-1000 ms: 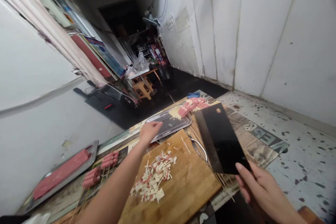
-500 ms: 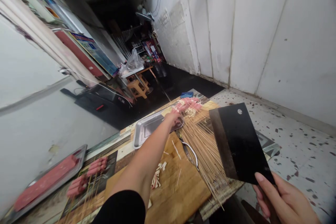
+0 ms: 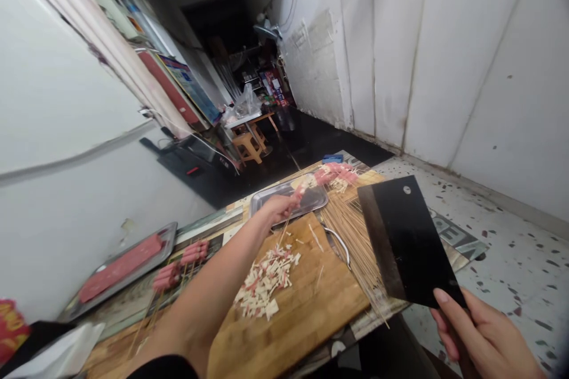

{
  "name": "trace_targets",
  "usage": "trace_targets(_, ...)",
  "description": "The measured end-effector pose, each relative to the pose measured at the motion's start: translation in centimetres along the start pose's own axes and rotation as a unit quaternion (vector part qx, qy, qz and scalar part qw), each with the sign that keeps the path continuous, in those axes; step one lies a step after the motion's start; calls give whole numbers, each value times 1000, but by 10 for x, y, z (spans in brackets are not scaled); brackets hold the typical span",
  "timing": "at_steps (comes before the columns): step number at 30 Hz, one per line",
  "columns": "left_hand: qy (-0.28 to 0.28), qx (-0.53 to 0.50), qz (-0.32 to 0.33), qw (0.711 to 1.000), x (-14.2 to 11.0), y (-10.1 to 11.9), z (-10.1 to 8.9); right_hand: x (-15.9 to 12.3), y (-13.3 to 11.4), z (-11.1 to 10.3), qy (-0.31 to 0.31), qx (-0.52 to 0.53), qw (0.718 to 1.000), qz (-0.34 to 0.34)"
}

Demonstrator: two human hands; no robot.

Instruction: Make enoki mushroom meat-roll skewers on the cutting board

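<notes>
My left hand [image 3: 275, 210] is closed on a skewer with pink sausage pieces [image 3: 297, 194], held over the far edge of the wooden cutting board [image 3: 306, 314], beside a steel tray [image 3: 311, 196]. My right hand [image 3: 482, 337] grips a black cleaver [image 3: 406, 243], blade raised above the table's right edge. A heap of chopped white and pink trimmings [image 3: 264, 281] lies on the board. Loose bamboo skewers [image 3: 355, 237] are spread right of the board. More sausage skewers [image 3: 335, 174] are piled at the far end.
Finished sausage skewers [image 3: 180, 263] lie left of the board, next to a tray holding a pink slab [image 3: 120, 266]. A white wall and speckled floor [image 3: 511, 231] are on the right. A wooden stool [image 3: 248, 145] and cluttered shelves stand beyond the table.
My left hand reached to the far pile of sausage skewers, then drew back toward the board with one skewer in it. The cleaver stayed raised on the right.
</notes>
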State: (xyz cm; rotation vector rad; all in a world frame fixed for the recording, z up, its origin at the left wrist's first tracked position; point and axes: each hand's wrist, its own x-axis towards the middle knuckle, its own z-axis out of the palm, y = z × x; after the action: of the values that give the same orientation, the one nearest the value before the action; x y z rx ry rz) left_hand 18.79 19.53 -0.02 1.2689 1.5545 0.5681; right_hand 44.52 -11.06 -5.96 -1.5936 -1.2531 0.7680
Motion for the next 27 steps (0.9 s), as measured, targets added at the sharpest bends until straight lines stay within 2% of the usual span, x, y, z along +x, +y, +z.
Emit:
trace_targets(2,-4,23,19,1000,-36,-15,-23,0,-5,4,-23,-8,1000,-19)
trace_targets(4,-19,92,90,991,-74,-35,-45,0,-11,10,-45,-25,998,-38)
trace_targets(6,-49,179,166,968,-111,-56,-64,2,-21,16,-65,-49,996,-43)
trace_targets(8,-87,246,205,943,-143,-77,-81,7,-33,25,-94,-75,991,-52)
trace_targets(10,-123,291,218,924,-169,-99,-93,14,-46,36,-133,-115,980,-95)
trace_targets(12,-147,314,214,913,-186,-119,-101,22,-59,49,-172,-166,956,-169)
trace_targets(15,-147,297,175,927,-196,-147,-106,35,-74,68,-243,-237,901,-271)
trace_targets(17,-134,284,171,934,-197,-163,-106,41,-83,78,-290,-272,866,-304)
trace_targets(20,-90,313,258,910,-202,-183,-102,47,-95,87,-322,-309,833,-326)
trace_targets(23,26,342,352,871,-215,-198,-92,52,-106,90,-342,-324,812,-344)
trace_targets(27,149,310,418,841,-232,-212,-70,59,-112,92,-368,-344,781,-369)
